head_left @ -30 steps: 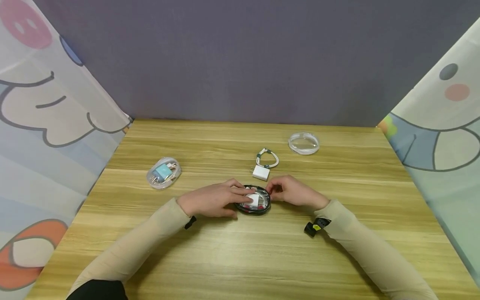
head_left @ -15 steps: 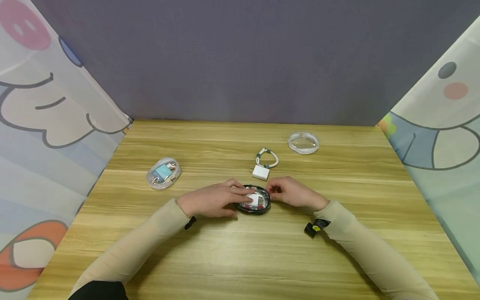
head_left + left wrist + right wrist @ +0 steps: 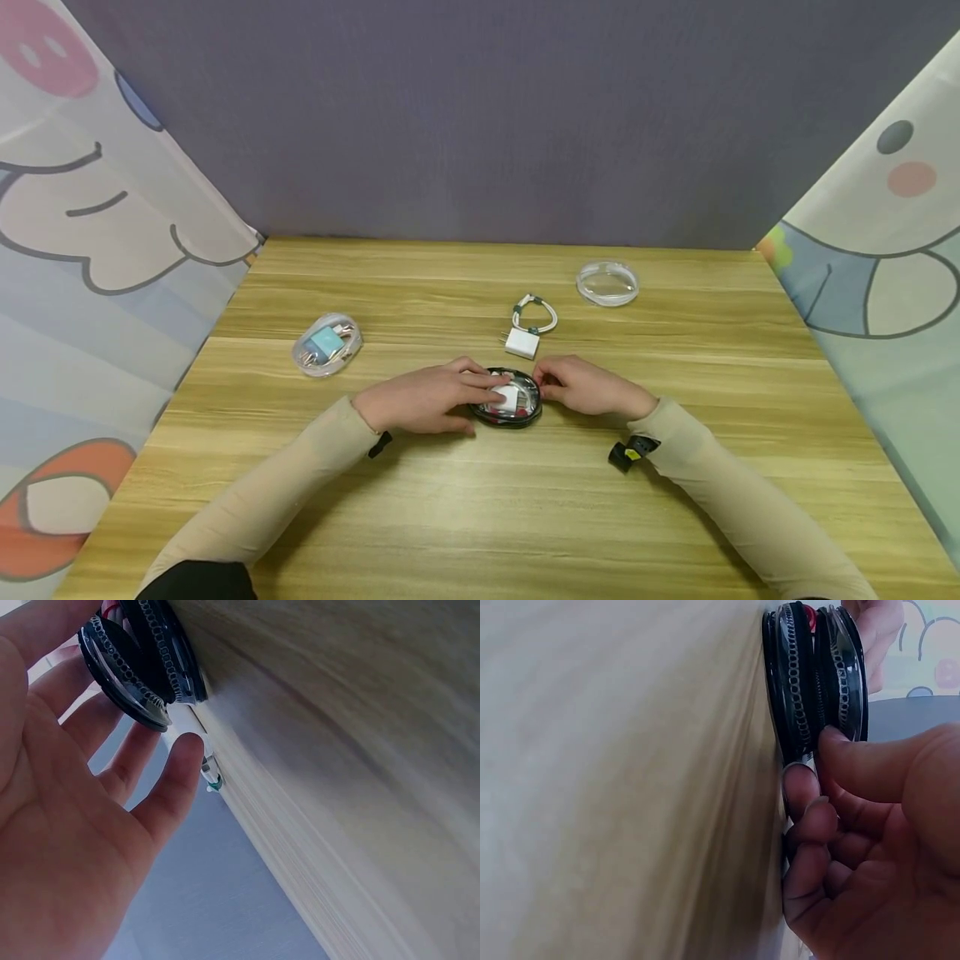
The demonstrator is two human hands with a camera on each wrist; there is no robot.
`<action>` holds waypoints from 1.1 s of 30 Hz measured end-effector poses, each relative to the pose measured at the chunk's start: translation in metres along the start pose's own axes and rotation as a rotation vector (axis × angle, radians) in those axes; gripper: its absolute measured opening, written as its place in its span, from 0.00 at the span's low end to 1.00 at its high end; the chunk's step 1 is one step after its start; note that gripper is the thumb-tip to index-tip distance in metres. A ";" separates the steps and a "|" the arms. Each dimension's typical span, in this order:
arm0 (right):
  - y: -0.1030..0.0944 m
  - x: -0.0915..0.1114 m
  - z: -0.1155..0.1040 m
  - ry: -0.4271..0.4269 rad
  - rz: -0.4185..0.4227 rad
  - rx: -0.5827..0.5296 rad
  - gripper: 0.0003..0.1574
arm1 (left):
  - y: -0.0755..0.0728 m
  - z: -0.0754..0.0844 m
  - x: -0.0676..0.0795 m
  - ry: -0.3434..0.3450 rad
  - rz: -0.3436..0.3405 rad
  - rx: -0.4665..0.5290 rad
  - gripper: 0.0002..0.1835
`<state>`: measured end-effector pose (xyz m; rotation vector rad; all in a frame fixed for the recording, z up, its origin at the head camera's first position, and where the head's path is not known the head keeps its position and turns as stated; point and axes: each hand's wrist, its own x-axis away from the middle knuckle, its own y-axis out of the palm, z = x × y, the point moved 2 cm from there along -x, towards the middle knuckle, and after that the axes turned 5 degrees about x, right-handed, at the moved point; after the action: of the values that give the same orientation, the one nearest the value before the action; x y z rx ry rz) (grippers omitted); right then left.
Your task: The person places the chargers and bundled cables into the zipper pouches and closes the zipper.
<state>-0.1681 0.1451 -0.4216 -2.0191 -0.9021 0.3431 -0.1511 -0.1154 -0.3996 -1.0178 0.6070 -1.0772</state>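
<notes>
A small oval clear zip case with black trim point(image 3: 531, 408) lies on the wooden table between both hands. Through its lid show a white charger point(image 3: 511, 402) and something red. My left hand point(image 3: 429, 400) rests its extended fingers on the lid, its thumb held apart near the tabletop. At the right end of the case, my right hand point(image 3: 588, 384) pinches the zipper between thumb and index finger; the pull itself is hidden. Silver zipper teeth point(image 3: 795, 682) run in two separated rows along the side of the case, so the zip stands undone there.
Just behind the case are a white charger point(image 3: 521, 343) and a coiled white cable point(image 3: 551, 317) with green ties. A clear case point(image 3: 607, 302) sits at back right. Another clear case point(image 3: 349, 354) with a blue charger and a cable stands left. A grey panel point(image 3: 480, 125) borders the back.
</notes>
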 end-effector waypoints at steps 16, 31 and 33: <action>-0.003 0.000 -0.002 -0.025 -0.019 0.065 0.06 | 0.000 0.000 -0.001 0.001 0.006 0.000 0.32; -0.001 0.005 -0.002 -0.008 0.033 -0.034 0.05 | 0.000 0.001 -0.004 0.038 0.056 -0.088 0.27; -0.001 0.005 -0.002 -0.004 0.049 -0.024 0.06 | 0.000 0.001 -0.005 0.062 0.099 -0.120 0.25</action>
<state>-0.1643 0.1480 -0.4195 -2.0659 -0.8638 0.3655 -0.1520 -0.1102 -0.3997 -1.0502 0.7722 -0.9968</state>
